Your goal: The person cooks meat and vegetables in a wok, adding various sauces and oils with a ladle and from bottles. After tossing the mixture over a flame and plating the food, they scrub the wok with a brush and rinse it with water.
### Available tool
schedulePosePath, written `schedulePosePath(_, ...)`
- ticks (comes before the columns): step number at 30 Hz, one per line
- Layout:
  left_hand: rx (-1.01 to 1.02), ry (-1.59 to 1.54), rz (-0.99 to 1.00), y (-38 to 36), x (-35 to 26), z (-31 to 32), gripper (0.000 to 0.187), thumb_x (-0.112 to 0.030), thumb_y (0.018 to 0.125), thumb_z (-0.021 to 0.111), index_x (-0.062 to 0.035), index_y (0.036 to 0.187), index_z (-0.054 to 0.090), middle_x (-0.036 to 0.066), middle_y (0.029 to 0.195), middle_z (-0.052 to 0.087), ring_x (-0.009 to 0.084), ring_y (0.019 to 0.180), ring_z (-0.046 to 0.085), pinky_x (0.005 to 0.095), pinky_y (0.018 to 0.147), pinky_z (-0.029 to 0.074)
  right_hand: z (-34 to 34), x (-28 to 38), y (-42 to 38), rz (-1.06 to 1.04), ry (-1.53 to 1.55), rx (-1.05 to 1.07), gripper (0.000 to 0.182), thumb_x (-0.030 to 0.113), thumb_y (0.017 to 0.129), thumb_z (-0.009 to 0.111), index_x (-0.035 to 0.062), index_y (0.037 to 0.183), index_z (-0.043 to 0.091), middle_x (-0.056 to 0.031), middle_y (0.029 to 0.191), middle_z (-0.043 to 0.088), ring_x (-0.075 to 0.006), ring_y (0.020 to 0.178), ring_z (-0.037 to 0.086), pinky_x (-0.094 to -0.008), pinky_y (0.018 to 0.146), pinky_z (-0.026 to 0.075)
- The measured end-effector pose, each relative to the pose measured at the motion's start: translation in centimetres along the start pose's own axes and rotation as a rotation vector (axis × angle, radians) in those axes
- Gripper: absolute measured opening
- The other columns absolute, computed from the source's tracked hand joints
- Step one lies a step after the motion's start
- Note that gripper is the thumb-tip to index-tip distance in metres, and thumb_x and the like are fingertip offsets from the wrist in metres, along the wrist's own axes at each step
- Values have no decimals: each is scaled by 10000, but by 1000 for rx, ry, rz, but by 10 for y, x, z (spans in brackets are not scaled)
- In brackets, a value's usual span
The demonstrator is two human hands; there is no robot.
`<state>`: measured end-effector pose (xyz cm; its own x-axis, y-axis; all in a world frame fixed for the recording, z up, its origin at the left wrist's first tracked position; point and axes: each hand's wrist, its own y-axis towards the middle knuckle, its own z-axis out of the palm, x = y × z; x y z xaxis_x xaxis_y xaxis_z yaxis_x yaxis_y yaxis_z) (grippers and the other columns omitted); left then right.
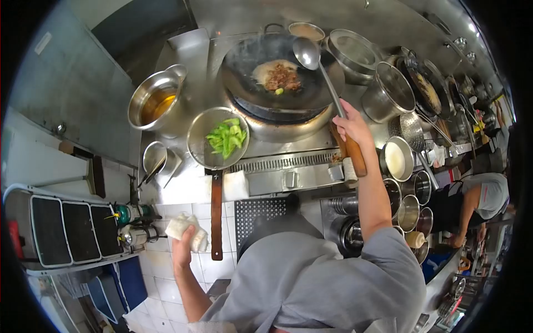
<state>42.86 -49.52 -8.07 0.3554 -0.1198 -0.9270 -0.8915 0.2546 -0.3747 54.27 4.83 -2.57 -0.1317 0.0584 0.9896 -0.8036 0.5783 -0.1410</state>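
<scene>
My right hand point(354, 123) is wrapped round the handle of a long steel ladle point(306, 54), whose bowl hangs over the right side of the wok point(240, 69). Browned pieces of meat point(282, 77) with a small yellow-green bit lie in the wok's middle, and faint steam rises. Low on the left, my left hand point(182, 248) is closed on a folded white cloth point(187, 230), away from the stove. Between the hands, a wooden-handled strainer point(193, 145) rests at the stove's front edge, holding cut green vegetables point(226, 137).
A steel pot point(135, 111) of amber liquid stands left of the wok, with a smaller container point(149, 158) before it. Tall pots point(388, 91) and a bowl of white liquid point(395, 158) stand right. A co-worker point(488, 194) is at the far right.
</scene>
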Motion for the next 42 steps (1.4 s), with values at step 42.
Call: schedulePosePath(42, -104, 799, 772, -1, -14, 99, 309, -129, 713, 746, 5, 926, 567, 228, 895, 557, 434, 840, 548, 477, 736, 455, -24, 29, -31, -130, -630, 95, 783, 80, 795, 600, 93, 1490, 240, -173, 765, 606, -210, 537, 586, -362, 501, 482)
